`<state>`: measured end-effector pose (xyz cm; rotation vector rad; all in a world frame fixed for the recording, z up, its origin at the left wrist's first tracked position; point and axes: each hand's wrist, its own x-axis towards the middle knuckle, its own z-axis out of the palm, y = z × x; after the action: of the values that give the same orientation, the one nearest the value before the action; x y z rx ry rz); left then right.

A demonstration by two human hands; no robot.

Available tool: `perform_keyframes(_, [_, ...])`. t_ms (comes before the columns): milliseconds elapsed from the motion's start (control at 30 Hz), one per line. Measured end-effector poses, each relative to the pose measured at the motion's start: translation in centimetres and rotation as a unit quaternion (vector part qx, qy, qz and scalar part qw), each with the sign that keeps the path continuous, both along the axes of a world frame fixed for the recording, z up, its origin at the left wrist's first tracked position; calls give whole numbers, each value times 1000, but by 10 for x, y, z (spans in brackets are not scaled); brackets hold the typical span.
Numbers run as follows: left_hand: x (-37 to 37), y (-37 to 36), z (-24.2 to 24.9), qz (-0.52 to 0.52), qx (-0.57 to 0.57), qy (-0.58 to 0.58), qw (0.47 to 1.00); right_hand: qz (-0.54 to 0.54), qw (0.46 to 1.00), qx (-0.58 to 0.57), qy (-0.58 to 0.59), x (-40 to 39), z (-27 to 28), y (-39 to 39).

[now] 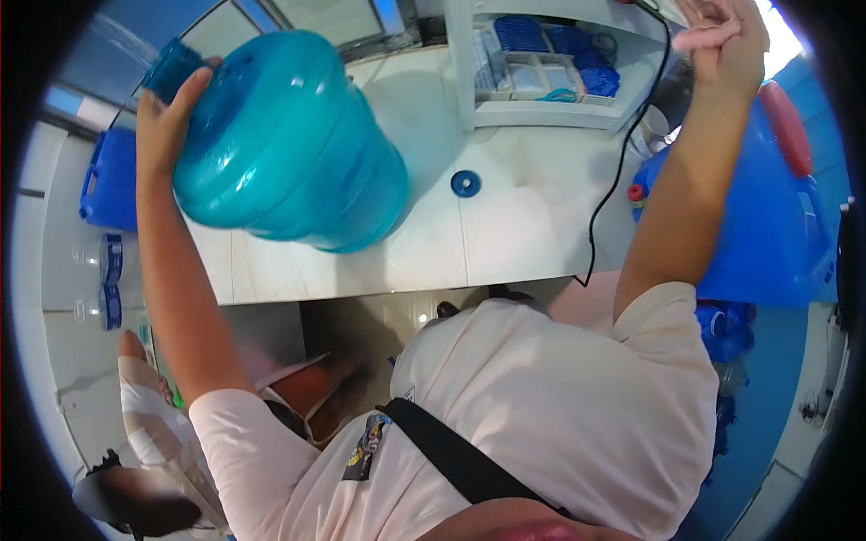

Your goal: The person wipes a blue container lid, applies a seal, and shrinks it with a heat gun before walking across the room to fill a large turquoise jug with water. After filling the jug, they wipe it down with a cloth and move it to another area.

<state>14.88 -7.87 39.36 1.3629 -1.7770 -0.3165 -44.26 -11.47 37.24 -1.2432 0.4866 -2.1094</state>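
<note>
"Closest to the camera, what shows?"

"A pale shirt [559, 388] with a black strap [451, 451] across it. Beyond the shirt runs a white tiled counter [523, 234], and a black cable [594, 221] trails over it to the near edge."

"And lying on the counter?"

"A round blue ring-shaped cap [465, 184], flat on the tiles, apart from both hands. To its left is a big translucent teal water jug [289, 144], its base over the counter and its neck pointing to the upper left."

"Does the jug stand upright?"

"I can't tell; the lens bends everything."

"What is the left hand [167, 117] doing?"

"It is closed round the jug at the neck, the thumb lying along the side nearer the jug's body."

"And the right hand [722, 41]?"

"Raised at the upper right, well apart from the jug, fingers bent. Whether it grips anything, I can't tell."

"What is around that arm?"

"A large blue plastic container [758, 216] with a red part at its top, just beside the forearm. Left of the raised hand is an open white cabinet [550, 114], holding blue packets [523, 34] and white baskets [528, 77]."

"Anything off to the left?"

"A blue jerrycan [113, 185] past the left forearm, clear bottles with blue labels [110, 279] near it, and another person [171, 451] at the lower left."
</note>
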Motion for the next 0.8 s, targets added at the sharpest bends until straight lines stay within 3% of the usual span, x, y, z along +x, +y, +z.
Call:
perform_keyframes(167, [-3,3,1,-13,20,15,1000,-8,998,39,-45,59,-14,87])
perform_keyframes(333, [2,1,-2,6,14,25,1000,207,976,63,36,51,-71,186])
perform_keyframes(467, [19,-8,-2,-4,0,-24,1000,-124,975,166,76,24,-81,277])
perform_keyframes(500, [33,-18,-6,-10,-3,-25,1000,-234,947,195,98,13,-83,301])
perform_keyframes(533, [46,-25,-9,-23,11,-15,1000,-261,937,210,95,7,-86,323])
perform_keyframes(633, [67,-39,-7,-46,60,-6,997,-438,798,393,127,-22,-98,366])
perform_keyframes(700, [77,-49,-10,4,70,-4,998,-520,668,476,239,-64,-146,393])
perform_keyframes(800, [65,-43,-12,-3,26,0,1000,-564,569,538,264,-99,-237,425])
